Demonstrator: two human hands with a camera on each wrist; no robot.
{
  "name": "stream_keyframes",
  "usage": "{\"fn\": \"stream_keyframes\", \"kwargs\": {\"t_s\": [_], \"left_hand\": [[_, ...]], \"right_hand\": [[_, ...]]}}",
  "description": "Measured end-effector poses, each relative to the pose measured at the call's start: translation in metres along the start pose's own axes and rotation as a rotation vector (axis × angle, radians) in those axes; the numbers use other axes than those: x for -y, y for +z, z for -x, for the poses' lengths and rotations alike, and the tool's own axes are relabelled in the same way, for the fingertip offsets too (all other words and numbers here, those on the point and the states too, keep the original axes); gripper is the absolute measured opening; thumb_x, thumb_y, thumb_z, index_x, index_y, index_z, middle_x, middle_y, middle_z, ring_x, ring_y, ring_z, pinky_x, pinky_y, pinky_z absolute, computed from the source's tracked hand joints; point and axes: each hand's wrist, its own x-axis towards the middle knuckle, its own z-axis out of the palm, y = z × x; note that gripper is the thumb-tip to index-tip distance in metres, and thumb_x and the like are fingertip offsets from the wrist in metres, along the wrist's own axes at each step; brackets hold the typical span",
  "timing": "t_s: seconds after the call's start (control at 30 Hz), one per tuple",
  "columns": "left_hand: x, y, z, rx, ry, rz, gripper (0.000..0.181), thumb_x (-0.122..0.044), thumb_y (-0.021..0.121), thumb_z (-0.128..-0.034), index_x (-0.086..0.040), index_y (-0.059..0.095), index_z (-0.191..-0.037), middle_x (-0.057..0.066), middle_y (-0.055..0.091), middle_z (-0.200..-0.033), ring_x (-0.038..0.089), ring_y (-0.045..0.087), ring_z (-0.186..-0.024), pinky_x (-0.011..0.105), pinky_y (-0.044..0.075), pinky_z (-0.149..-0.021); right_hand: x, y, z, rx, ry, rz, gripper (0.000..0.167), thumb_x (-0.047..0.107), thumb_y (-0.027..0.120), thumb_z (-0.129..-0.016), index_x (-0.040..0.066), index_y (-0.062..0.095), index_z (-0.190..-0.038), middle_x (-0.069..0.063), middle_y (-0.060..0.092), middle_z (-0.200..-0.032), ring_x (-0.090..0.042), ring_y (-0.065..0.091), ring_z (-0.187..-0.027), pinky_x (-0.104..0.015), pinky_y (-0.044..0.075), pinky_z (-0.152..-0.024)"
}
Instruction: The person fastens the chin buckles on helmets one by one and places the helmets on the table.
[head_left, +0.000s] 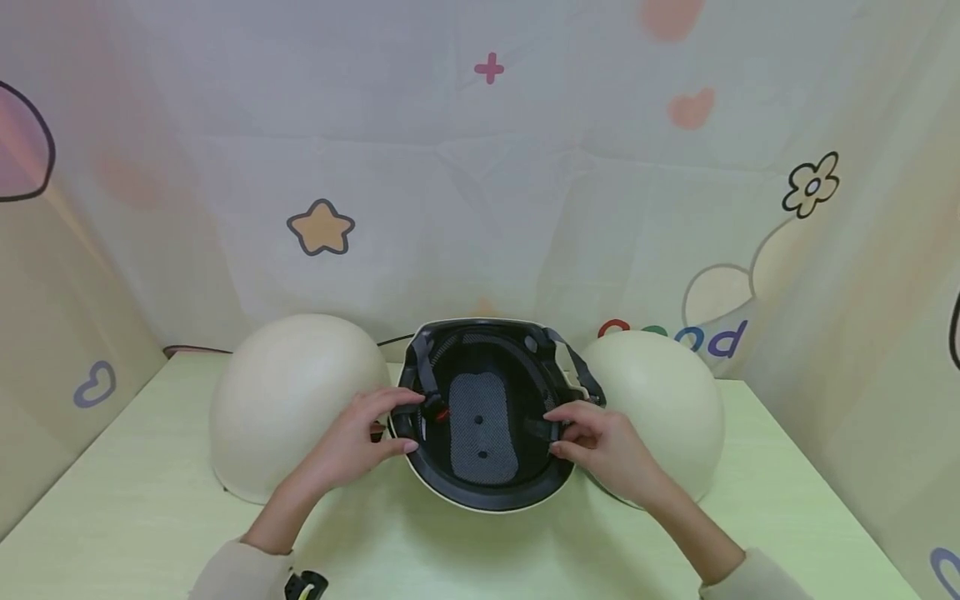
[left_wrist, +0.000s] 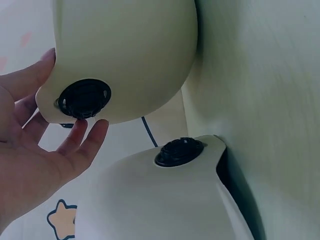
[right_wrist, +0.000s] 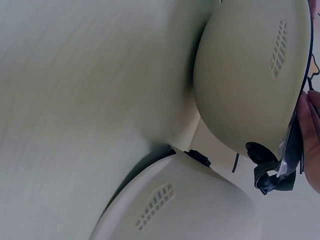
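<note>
An upturned cream helmet (head_left: 480, 433) sits at the table's middle, its black padded inside facing me. My left hand (head_left: 352, 442) grips its left rim, thumb and forefinger over the edge. The left wrist view shows fingertips of that hand against the outer shell by a black round disc (left_wrist: 85, 97). At the right rim, my right hand (head_left: 611, 450) pinches the black inner edge between thumb and forefinger. A black chin strap (head_left: 581, 367) loops outside the upper right rim. By my left fingers hangs another strap with a red piece (head_left: 442, 414).
Two more cream helmets rest dome-up, one left (head_left: 300, 408) and one right (head_left: 652, 408), close beside the middle helmet. The pale green table (head_left: 465, 567) is bounded by printed curtain cloth (head_left: 525, 208). A black object (head_left: 306, 585) shows by my left sleeve.
</note>
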Motion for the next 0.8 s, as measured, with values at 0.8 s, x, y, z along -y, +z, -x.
{"fn": "stream_keyframes", "kwargs": {"t_s": [0.8], "left_hand": [[-0.032,-0.006,-0.028,0.128,-0.017,-0.147,0.033,-0.003,0.068,-0.0799,-0.002,0.06,-0.112,0.008,0.064,-0.089,0.021,0.059,-0.083,0.034,0.048,-0.074]], "right_hand": [[-0.008,-0.006,0.006,0.079,0.087,-0.04,0.026,-0.005,0.067,-0.078,0.0,0.062,-0.103,-0.006,0.059,-0.084,-0.011,0.059,-0.067,-0.021,0.051,-0.069]]}}
